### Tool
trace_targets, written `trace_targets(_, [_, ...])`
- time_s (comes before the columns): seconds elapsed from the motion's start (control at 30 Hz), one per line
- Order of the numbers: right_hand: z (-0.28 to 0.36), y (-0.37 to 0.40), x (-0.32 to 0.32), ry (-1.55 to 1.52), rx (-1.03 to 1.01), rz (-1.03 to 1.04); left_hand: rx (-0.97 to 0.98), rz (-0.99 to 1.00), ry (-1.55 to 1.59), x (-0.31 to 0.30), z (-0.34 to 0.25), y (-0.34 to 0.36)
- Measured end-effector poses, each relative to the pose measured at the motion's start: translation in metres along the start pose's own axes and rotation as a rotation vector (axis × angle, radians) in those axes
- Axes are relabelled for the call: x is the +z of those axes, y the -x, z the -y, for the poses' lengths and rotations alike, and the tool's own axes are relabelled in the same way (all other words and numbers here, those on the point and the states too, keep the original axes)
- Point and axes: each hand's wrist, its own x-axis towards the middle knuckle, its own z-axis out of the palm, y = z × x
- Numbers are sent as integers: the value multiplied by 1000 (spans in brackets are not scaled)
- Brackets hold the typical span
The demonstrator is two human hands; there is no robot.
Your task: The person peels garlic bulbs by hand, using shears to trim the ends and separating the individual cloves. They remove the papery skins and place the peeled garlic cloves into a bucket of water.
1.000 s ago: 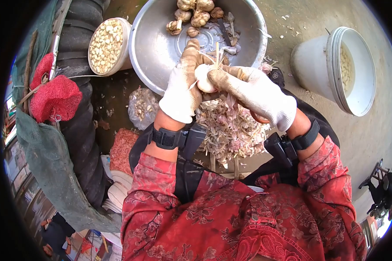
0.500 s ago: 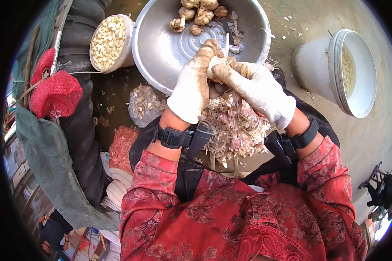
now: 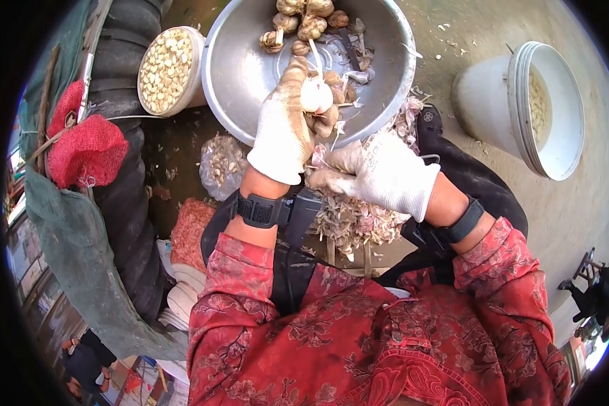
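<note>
Both hands wear white gloves with brown-stained fingers. My left hand is closed round a partly peeled garlic bulb, its pale stem pointing up, over the near rim of a metal basin. Lower and to the right, my right hand pinches a piece of pinkish garlic skin between thumb and fingers. Beneath it lies a heap of garlic peelings. Whole brown garlic bulbs and loose skins rest inside the basin.
A bucket of peeled cloves stands left of the basin; a white bucket leans at the right. A plastic bag, red netting and a black ribbed tube lie left. People are visible at both lower edges.
My right hand has moved down and right, away from the bulb, with a piece of skin. My left hand has shifted slightly left and the bulb now shows in it.
</note>
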Motion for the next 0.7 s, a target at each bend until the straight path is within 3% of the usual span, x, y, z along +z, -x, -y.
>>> trace_targets(0.07, [5,2,0,178,-29,-19,28,-117,43,11,-7,3])
trace_targets(0.13, [18,-8,-21,-273,510,159,26,-193,8,18,-11,6])
trace_targets(0.17, [12,-11,-19,-300,424,-11,17,-192,-6,18,-10,6])
trace_targets(0.2, [6,-12,-23,-541,468,-33,15,-192,-5,15,-8,5])
trace_targets(0.27, [4,-17,-25,-593,509,-135,42,-40,262,3,-2,-1])
trace_targets(0.3, [7,-18,-31,-610,541,-105,288,34,-274,-2,1,-2])
trace_targets(0.33, [7,-18,-32,-610,542,-106,287,35,-273,-6,6,-3])
trace_targets(0.4, [8,-16,-32,-863,496,-144,86,-126,76,6,4,4])
trace_targets(0.43, [5,-16,-30,-811,502,-123,86,-127,77,7,5,6])
trace_targets(0.5, [0,-17,-24,-799,474,-146,227,-116,-225,7,7,9])
trace_targets(0.7, [-3,-14,-19,-657,420,-163,292,-138,-229,24,4,16])
